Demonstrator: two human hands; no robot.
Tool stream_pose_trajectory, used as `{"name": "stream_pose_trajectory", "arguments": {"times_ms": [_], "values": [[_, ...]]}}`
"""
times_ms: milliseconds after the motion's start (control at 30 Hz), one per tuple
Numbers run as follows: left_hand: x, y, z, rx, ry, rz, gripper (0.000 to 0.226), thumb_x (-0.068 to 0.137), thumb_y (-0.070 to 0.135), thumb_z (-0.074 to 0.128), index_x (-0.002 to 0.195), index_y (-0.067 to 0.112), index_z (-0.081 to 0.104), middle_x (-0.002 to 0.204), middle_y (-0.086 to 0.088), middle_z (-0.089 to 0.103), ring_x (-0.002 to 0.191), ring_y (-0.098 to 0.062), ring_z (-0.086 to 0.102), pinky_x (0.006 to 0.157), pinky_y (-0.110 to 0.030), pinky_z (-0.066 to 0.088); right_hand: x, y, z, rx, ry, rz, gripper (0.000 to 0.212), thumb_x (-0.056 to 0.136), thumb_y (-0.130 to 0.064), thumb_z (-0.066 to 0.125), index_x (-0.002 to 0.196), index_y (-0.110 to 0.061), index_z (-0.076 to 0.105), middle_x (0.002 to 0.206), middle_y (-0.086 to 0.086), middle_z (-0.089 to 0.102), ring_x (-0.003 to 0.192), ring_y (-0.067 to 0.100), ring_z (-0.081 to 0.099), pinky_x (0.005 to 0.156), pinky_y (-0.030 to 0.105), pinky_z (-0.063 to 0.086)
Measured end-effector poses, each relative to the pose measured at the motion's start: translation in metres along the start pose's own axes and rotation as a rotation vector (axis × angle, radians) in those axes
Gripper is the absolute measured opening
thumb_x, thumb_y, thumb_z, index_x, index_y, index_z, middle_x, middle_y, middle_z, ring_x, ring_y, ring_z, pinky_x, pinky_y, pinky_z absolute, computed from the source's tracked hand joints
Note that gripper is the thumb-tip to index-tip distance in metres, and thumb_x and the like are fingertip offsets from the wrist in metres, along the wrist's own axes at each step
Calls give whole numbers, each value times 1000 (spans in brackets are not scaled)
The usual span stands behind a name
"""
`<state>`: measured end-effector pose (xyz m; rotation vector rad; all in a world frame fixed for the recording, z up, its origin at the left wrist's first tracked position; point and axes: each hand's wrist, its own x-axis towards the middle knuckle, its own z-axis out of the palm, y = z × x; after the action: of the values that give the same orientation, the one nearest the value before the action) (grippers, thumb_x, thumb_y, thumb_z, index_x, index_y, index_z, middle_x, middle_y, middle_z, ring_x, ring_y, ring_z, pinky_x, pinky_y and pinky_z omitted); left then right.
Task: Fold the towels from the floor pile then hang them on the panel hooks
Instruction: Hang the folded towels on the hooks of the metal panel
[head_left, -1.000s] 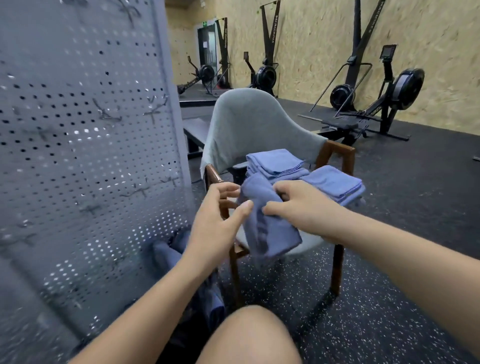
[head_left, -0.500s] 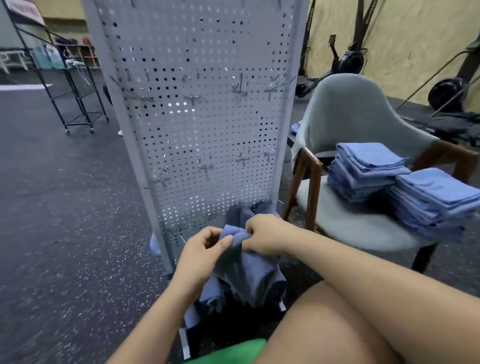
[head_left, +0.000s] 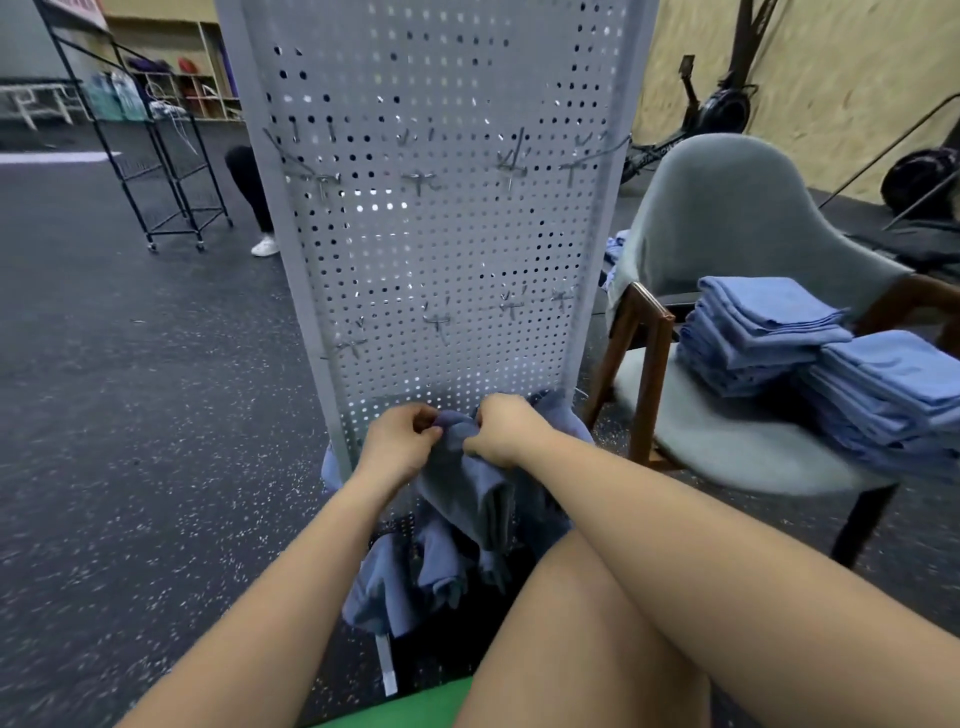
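A folded blue towel (head_left: 467, 488) hangs between both hands in front of the foot of the grey perforated panel (head_left: 431, 249). My left hand (head_left: 397, 447) pinches its top edge on the left. My right hand (head_left: 506, 428) grips the same edge on the right. Bare metal hooks (head_left: 511, 166) stick out of the panel in two rows. A heap of unfolded blue towels (head_left: 405, 577) lies on the floor below my hands. Two stacks of folded blue towels (head_left: 753, 332) sit on the grey chair (head_left: 727, 441) at the right.
My bare knee (head_left: 597, 623) rises at the bottom middle, over a green seat edge (head_left: 395, 709). A black wire rack (head_left: 161, 171) stands at the back left, with a person's leg and white shoe (head_left: 260, 208) beside the panel. Exercise machines (head_left: 717, 109) line the far wall.
My view has swung left from the chair to the panel. Both hands have carried the folded towel from the chair to the panel's foot, then lifted it slightly.
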<state>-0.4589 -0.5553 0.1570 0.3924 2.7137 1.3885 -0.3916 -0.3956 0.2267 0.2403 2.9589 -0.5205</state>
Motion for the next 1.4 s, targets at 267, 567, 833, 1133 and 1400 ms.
{"name": "stream_pose_trajectory", "arguments": {"times_ms": [267, 567, 833, 1133, 1400], "values": [[14, -10, -6, -80, -61, -109, 17, 89, 15, 72, 100, 28, 75, 94, 0, 78, 91, -22, 71, 68, -30, 54, 16, -20, 9, -26, -111, 12, 26, 101, -28, 60, 85, -8, 57, 73, 8, 55, 83, 33, 61, 63, 34, 45], [22, 3, 4, -231, -246, 36, 30, 93, 9, 80, 117, 24, 69, 102, -2, 80, 101, -17, 75, 87, -29, 56, 12, 9, 5, 169, -166, 247, 37, 89, -34, 67, 108, -2, 70, 102, 20, 76, 92, 39, 77, 83, 48, 67], [32, -21, 7, -48, 7, 23, 32, 90, 10, 68, 113, 32, 72, 107, 9, 79, 102, -18, 73, 97, -38, 59, 15, 8, 8, 178, -57, 35, 28, 92, -32, 68, 107, -8, 66, 98, 15, 74, 90, 34, 72, 78, 44, 63], [30, -27, -3, -41, 15, 8, 24, 98, 6, 65, 108, 26, 74, 101, 11, 78, 96, -15, 73, 77, -24, 54, 14, 6, 8, 323, -41, -44, 21, 92, -23, 64, 106, -27, 80, 98, 1, 80, 91, 20, 72, 81, 34, 61], [22, -18, 17, 422, 109, 82, 18, 96, 25, 67, 112, 18, 69, 103, -10, 74, 96, -37, 69, 69, -35, 44, -1, 2, 2, 138, -331, -88, 50, 107, -16, 45, 156, -17, 47, 91, 1, 53, 69, 14, 45, 59, 19, 35]]}}
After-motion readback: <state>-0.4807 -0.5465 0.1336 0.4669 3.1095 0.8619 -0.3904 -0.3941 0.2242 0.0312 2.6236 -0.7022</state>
